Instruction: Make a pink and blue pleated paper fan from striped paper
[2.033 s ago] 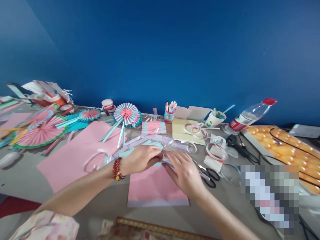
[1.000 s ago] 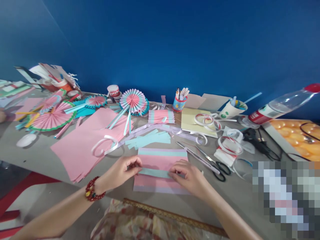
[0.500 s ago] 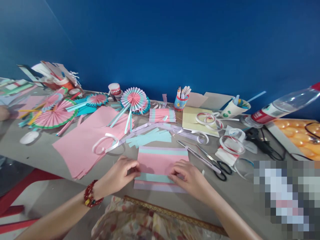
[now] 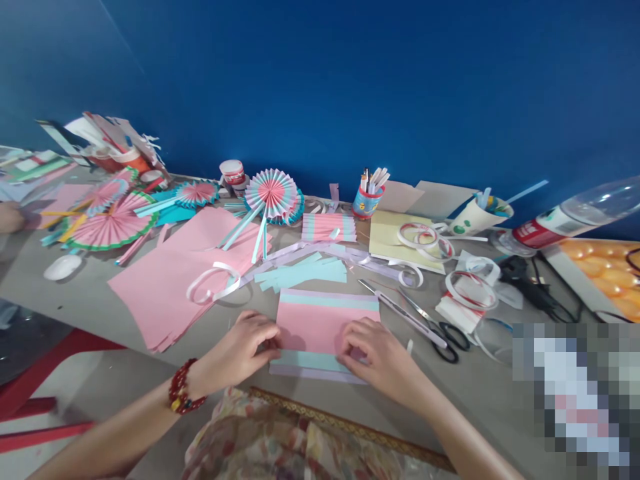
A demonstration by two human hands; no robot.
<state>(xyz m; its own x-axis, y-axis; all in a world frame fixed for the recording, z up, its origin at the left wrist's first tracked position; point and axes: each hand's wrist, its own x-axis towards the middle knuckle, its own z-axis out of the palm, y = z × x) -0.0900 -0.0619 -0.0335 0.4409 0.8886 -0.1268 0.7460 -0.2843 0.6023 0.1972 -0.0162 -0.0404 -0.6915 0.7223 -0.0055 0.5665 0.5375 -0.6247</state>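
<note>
A pink sheet of paper (image 4: 311, 327) with light blue and lavender strips along its far and near edges lies flat in front of me. My left hand (image 4: 254, 343) has its fingers curled, thumb and fingertips pinching the left side at the near blue band. At the right side my right hand (image 4: 367, 347) does the same, its fingers bent over the paper and hiding part of that edge. Just beyond lie several light blue paper strips (image 4: 305, 272). A utility knife (image 4: 405, 315) and black-handled scissors (image 4: 440, 333) rest to the right.
Pink sheets (image 4: 165, 287) are stacked at left, near paper fans (image 4: 271, 195). A pleated paper (image 4: 329, 227), a pen cup (image 4: 369, 200), tape rolls (image 4: 470, 290), a glue gun (image 4: 530, 287) and a plastic bottle (image 4: 565, 220) stand or lie along the back and right. Another person's hand (image 4: 10, 217) shows far left.
The pink line between the near blue and lavender bands no longer shows, so the near edge looks folded closer. Both hands stay almost in place; the view has shifted slightly.
</note>
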